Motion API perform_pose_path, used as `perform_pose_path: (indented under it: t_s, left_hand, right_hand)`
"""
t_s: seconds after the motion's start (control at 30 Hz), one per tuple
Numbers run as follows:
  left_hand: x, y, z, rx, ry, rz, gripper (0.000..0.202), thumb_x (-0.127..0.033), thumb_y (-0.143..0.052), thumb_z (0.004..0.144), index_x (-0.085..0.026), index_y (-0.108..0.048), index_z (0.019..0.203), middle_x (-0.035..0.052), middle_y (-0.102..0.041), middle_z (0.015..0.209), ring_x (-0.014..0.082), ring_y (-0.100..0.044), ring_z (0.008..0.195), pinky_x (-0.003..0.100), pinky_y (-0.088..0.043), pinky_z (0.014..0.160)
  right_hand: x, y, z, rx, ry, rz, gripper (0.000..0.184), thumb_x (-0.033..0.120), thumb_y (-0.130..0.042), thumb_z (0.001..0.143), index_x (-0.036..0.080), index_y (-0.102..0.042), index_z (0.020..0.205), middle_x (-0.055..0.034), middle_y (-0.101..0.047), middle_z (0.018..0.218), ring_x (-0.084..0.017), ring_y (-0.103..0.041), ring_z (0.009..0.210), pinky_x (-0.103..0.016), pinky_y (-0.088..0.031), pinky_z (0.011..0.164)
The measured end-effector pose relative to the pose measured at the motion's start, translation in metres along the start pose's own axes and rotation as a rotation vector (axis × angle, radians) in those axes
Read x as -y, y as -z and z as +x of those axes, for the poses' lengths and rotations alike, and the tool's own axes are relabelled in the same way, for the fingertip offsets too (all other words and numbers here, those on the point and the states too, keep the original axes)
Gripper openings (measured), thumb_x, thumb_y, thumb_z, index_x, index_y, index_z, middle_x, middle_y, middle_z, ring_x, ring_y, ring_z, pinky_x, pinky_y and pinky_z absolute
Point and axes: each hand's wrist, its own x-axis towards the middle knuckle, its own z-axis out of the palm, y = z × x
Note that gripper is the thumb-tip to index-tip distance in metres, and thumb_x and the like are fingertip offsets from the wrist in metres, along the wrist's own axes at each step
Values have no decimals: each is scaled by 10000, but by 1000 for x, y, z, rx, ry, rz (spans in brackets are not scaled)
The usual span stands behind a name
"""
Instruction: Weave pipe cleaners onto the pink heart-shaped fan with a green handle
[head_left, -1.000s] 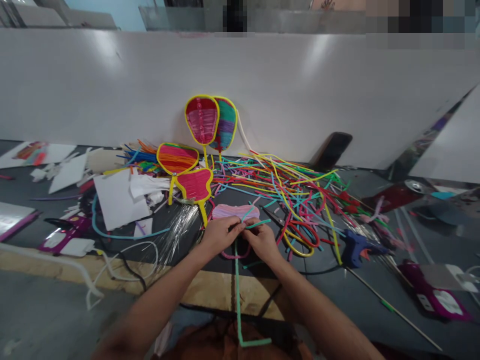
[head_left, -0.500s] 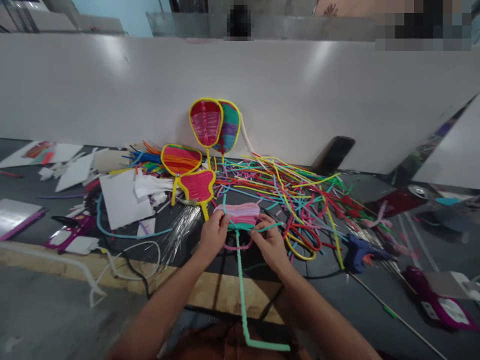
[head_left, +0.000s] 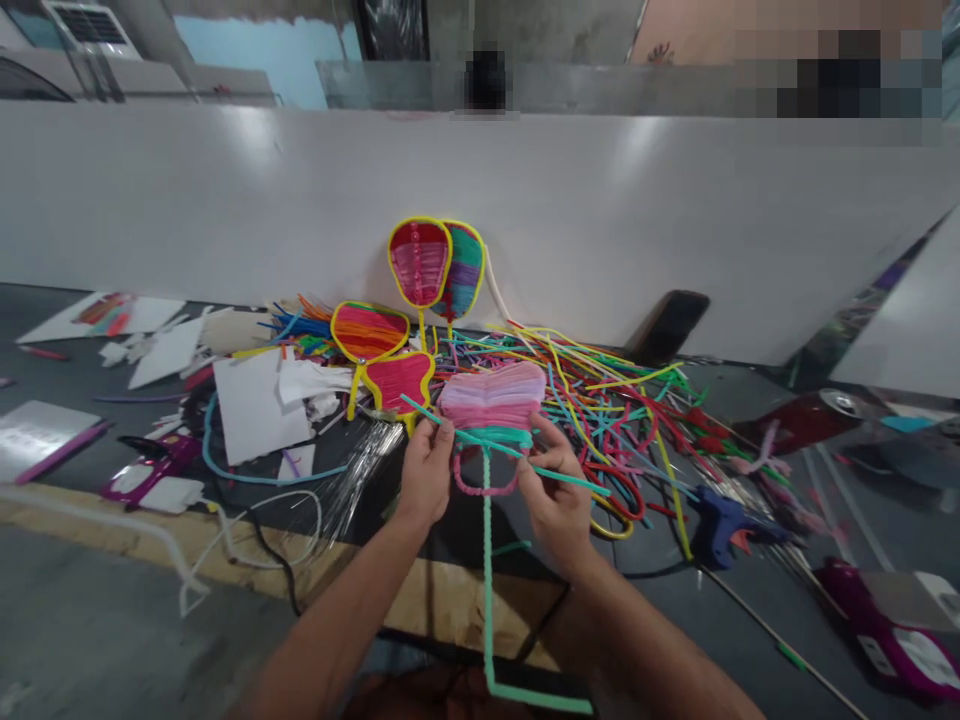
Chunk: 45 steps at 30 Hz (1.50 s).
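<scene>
Both my hands hold up a half-woven pink fan (head_left: 495,397) with a band of teal strips at its base. My left hand (head_left: 426,470) is closed on the fan's left lower edge, where a teal strip (head_left: 418,410) sticks out. At the right lower edge my right hand (head_left: 553,492) pinches a thin teal strip (head_left: 570,479) that runs out to the right. A long teal handle stick (head_left: 488,570) hangs down from the fan and bends near my lap.
Several finished colourful fans (head_left: 420,262) lean on the white wall or lie near it. A tangle of coloured plastic strips (head_left: 600,390) covers the floor behind. A blue glue gun (head_left: 716,523) lies right, white paper sheets (head_left: 259,400) and cables left.
The pink fan has been lifted and tilted up toward me, its face now showing. My hands moved apart to its two lower edges and the view tilted up a little.
</scene>
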Motion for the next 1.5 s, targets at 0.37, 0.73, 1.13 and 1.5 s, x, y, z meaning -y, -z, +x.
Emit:
perform_pose_path:
  t_s: [0.37, 0.73, 1.13, 1.5]
  left_hand:
    - [-8, -13, -2, -27, -3, -330, 272, -422, -648, 742, -185, -520, 776, -25, -554, 727, 76, -542, 601, 217, -519, 575]
    - [4, -11, 4, -100, 97, -273, 339, -491, -657, 708, -197, -497, 757, -106, -403, 522, 15, -308, 340, 134, -310, 332]
    - [10, -6, 2, -95, 101, -272, 320, -475, -648, 730, -189, -511, 772, -106, -379, 518, 8, -297, 352, 117, -266, 326]
    - [9, -9, 0, -103, 94, -322, 316, -460, -678, 708, -182, -544, 773, -86, -464, 586, 8, -373, 417, 117, -363, 420]
  right_hand:
    - [-17, -4, 7, -134, -438, 525, 194, 236, -668, 687, 220, -479, 649, -8, -650, 885, -137, -624, 706, -313, -525, 698]
    - [-19, 0, 9, -88, -633, 736, 188, 264, -739, 657, 240, -563, 717, 57, -628, 675, -127, -640, 655, -293, -546, 678]
    - [-18, 0, 7, -95, -615, 697, 207, 258, -767, 638, 229, -577, 714, 46, -658, 756, -138, -651, 660, -288, -541, 633]
    - [-17, -3, 7, -141, -554, 732, 192, 216, -748, 662, 220, -560, 698, 56, -630, 707, -102, -611, 628, -244, -507, 620]
